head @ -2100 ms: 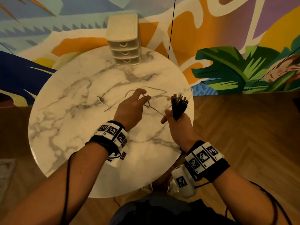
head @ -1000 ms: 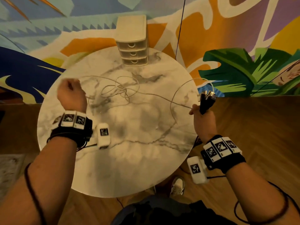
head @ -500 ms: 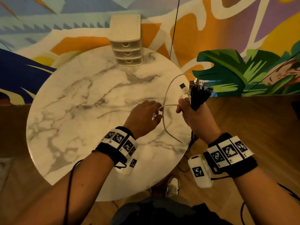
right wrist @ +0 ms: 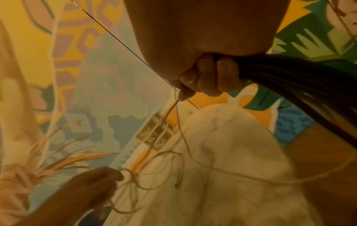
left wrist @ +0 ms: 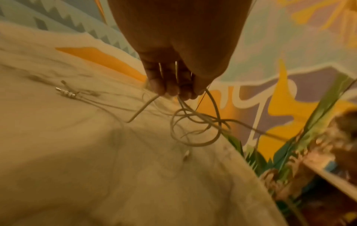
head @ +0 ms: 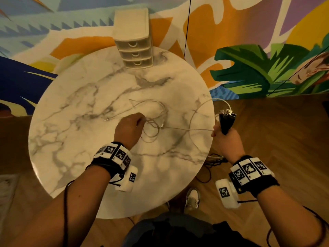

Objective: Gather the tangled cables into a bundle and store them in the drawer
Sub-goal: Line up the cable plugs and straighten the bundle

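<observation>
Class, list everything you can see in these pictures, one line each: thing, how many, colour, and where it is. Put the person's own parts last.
table: one, white marble, round, centre.
drawer unit: one, cream, three drawers shut, table's far edge.
white cables: several, tangled, on table, running to both hands.
black cables: one bunch, plug ends up, beside table's right edge.
mural wall: one, multicoloured, behind table.
floor: wood, brown.
wristbands: two, black-and-white, on wrists.
left hand: gripping white cables.
right hand: gripping black cables, pinching a white one.
</observation>
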Tool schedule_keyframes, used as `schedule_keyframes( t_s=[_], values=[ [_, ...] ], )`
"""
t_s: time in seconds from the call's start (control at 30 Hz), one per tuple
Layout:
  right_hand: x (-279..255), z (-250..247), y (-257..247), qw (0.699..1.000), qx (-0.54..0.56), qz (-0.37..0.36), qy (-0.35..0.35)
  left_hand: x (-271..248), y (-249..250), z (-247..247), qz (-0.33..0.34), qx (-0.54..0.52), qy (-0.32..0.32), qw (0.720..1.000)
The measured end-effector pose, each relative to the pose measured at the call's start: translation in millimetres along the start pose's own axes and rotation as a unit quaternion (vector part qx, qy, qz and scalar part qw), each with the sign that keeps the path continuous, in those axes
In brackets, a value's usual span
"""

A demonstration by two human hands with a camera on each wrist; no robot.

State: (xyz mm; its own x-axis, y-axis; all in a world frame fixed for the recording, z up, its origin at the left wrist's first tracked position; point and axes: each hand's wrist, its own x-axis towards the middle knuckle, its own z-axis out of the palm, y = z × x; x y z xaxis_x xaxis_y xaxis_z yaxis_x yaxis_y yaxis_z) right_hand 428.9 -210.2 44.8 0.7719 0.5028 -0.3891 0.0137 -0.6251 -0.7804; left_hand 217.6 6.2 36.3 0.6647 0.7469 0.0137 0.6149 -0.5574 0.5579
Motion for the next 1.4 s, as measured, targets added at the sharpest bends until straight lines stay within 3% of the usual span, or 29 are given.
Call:
schedule_keyframes(
  t_s=[0.07, 0.13, 0.2, 0.33, 0.5, 0.53, 0.63, 0.67, 0.73, 0.83, 0.9, 1.0, 1.07, 1.17, 1.23, 1.3, 1.33, 1.4],
  values=[
    [0.4, 2.4, 7.1, 1.000, -0.004, 0.024, 0.002, 9.4, 4.7, -20.1, -0.044, -0.067, 0.092, 0.992],
    [2.1, 4.9, 13.6, 0.999, -0.009, 0.039, 0.004, 25.6, 6.3, -44.5, -0.089, -0.105, 0.234, 0.962],
    [4.8, 8.8, 16.1, 0.999, -0.014, 0.049, 0.009, 40.4, 3.5, -67.0, -0.127, -0.140, 0.322, 0.928],
    [11.4, 15.8, 4.9, 0.997, -0.007, 0.072, 0.021, 51.6, -5.3, -96.4, -0.170, -0.166, 0.410, 0.881],
    [24.5, 16.6, 2.0, 0.986, 0.026, 0.138, 0.086, 53.6, -25.7, -121.4, -0.207, -0.148, 0.490, 0.834],
    [27.7, 15.1, 3.5, 0.980, 0.029, 0.164, 0.107, 52.8, -32.3, -124.2, -0.227, -0.154, 0.500, 0.821],
    [33.2, 4.9, 9.9, 0.952, 0.059, 0.240, 0.178, 38.7, -64.2, -126.6, -0.369, -0.139, 0.492, 0.776],
    [33.7, 0.3, 11.9, 0.946, 0.065, 0.249, 0.196, 31.9, -80.6, -124.3, -0.395, -0.131, 0.479, 0.772],
    [35.4, -6.6, 16.1, 0.940, 0.092, 0.246, 0.218, 18.6, -106.1, -114.4, -0.408, -0.108, 0.403, 0.812],
    [35.6, -4.8, 12.8, 0.937, 0.132, 0.232, 0.225, 3.0, -134.8, -86.8, -0.442, -0.025, 0.158, 0.883],
    [34.1, 1.5, 4.6, 0.942, 0.135, 0.216, 0.217, -5.0, -123.7, -74.3, -0.440, 0.039, 0.020, 0.897],
    [34.4, 11.6, -1.0, 0.957, 0.115, 0.170, 0.206, -3.6, -88.8, -57.1, -0.343, 0.153, -0.021, 0.927],
    [34.3, 15.1, -2.7, 0.965, 0.100, 0.147, 0.193, 8.4, -60.2, -47.2, -0.196, 0.235, -0.019, 0.952],
    [32.9, 17.8, -3.7, 0.972, 0.085, 0.129, 0.177, 34.3, -20.4, -26.3, 0.026, 0.296, -0.120, 0.947],
    [31.5, 17.9, -3.0, 0.974, 0.085, 0.121, 0.174, 42.5, 0.7, -9.7, 0.108, 0.345, -0.230, 0.904],
    [30.1, 15.9, -3.1, 0.973, 0.093, 0.115, 0.178, 43.4, 7.9, 1.4, 0.112, 0.366, -0.301, 0.873],
    [29.5, 14.9, -3.0, 0.972, 0.098, 0.114, 0.182, 43.3, 8.6, 2.5, 0.089, 0.324, -0.322, 0.885],
    [29.6, 13.7, -0.8, 0.966, 0.121, 0.125, 0.189, 44.9, 12.0, -2.5, 0.006, 0.158, -0.320, 0.934]
  ],
)
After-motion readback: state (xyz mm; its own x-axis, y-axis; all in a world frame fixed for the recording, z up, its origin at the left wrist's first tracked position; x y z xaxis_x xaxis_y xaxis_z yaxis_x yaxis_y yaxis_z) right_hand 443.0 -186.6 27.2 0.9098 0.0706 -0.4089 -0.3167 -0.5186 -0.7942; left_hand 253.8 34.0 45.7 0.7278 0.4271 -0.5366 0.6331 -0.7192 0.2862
